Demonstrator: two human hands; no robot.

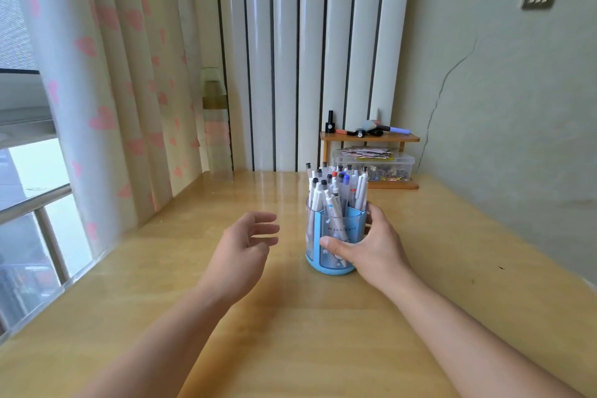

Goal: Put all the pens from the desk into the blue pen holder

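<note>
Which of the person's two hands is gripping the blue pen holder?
The right hand: its thumb and fingers curl round the blue pen holder. The left hand hangs open beside it, touching nothing.

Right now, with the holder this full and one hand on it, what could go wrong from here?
1. The pen holder is packed, and the pens lean and stick up well above its rim. A jolt from the right hand gripping it could tip it or spill some.
2. The left hand hovers open beside it and could knock the protruding pens if it swings in.
3. The desk looks glossy, so the holder may slide when released.
</note>
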